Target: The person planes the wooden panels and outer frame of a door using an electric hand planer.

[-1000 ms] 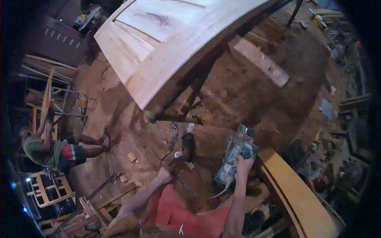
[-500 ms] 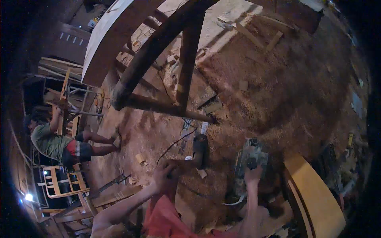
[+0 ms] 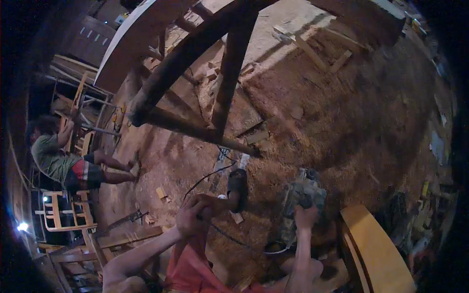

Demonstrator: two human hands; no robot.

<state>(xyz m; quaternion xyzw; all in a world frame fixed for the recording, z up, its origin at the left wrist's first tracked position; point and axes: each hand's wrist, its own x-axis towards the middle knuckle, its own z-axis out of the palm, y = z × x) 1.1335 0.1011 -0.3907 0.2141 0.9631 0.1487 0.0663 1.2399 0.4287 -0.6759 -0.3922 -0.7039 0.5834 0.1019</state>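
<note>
My right hand is closed round the handle of a green-grey electric planer, low above the shaving-covered floor or on it; the gap cannot be made out. A cable loops beside the tool's near end. My left hand rests at my bent knee, fingers curled; anything inside them is hidden. Just beyond it is my foot in dark footwear. To the right of the planer stands a smooth yellow-brown curved wooden piece.
A large wooden frame with thick dark legs stands ahead. At left another person handles wooden pieces beside a chair-like frame. A black cord, offcuts and shavings lie on the floor. Timber lies farther off.
The whole view has shifted, with most things sitting slightly farther left. My right hand still grips the planer, and my left hand stays at the knee.
</note>
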